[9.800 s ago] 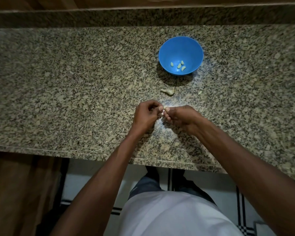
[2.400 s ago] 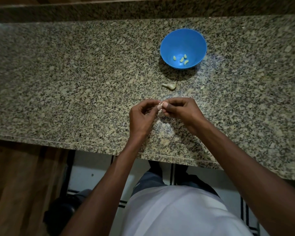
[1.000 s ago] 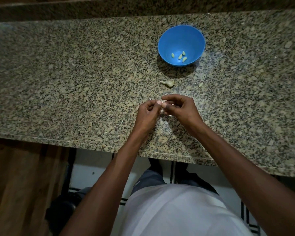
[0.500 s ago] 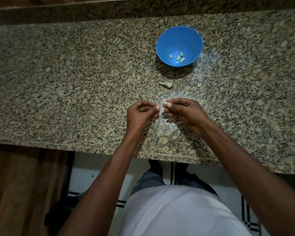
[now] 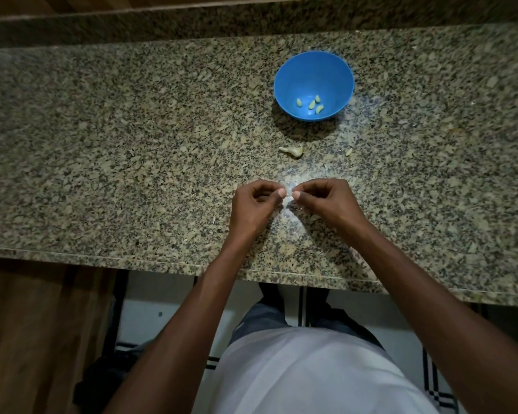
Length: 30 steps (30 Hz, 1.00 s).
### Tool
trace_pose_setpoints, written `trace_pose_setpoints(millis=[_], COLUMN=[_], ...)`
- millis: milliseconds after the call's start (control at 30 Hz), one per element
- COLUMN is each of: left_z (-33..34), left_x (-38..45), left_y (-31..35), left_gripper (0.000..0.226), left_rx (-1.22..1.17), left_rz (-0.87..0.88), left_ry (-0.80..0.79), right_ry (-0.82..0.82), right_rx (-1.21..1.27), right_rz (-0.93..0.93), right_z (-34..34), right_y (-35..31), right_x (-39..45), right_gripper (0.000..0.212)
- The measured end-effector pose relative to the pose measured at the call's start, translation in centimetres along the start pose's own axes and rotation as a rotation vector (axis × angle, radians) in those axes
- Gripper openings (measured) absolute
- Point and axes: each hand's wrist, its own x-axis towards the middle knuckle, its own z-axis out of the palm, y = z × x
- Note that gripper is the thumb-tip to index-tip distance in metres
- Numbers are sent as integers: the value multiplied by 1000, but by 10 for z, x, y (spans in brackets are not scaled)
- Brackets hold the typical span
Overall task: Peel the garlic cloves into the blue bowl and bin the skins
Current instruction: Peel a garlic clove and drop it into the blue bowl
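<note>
A blue bowl stands at the back of the granite counter with several peeled garlic cloves in it. My left hand and my right hand meet fingertip to fingertip just above the counter, both pinching a small pale garlic clove, mostly hidden by the fingers. An unpeeled garlic piece with a stem lies between my hands and the bowl.
A small pale scrap lies right of the unpeeled piece. Thin skin flakes lie on the counter under my hands. The granite counter has a raised back edge and a front edge near my body. No bin is in view.
Over the frames my hands stay together in front of the bowl, fingertips working the clove. In the last half second the hands closed back together slightly. The bowl and loose garlic piece have not moved.
</note>
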Motion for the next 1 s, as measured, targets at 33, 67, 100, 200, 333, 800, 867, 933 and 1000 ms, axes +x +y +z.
trace_pose_setpoints(millis=[33,67,100,200,333,800,867,933,1000], left_z=[0,-1,-2,-6,-8,-25,-17,-12,-14], left_x=[2,4,6,13,29,64,50,34,24], left_y=[-2,-4,-5,-1,2,-13,-17,-23,-27], left_gripper=[12,11,10,17,30,46,47,43,41], left_rx=[9,16,28,96,249,738,705,659,587], left_rz=[-12,-19,-20,-4,50,265,326,390,436], left_ry=[31,55,65,48,83,12,-101,-214,-229], right_ry=[28,61,95,182,326,439,432,390,309], right_rx=[-27,-53,-75,-132,-254,-544,-605,-644,-682], right_rz=[5,10,16,11,-62,-101,-134,-191,-239], right_z=[-6,-12,-21,-49,-75,-53,-31,-8,10], right_y=[1,2,0,-10,-24,-10,0,6,9], right_x=[2,5,8,27,58,35,29,21,11], right_gripper=[11,11,11,15,15,27,27,23,19])
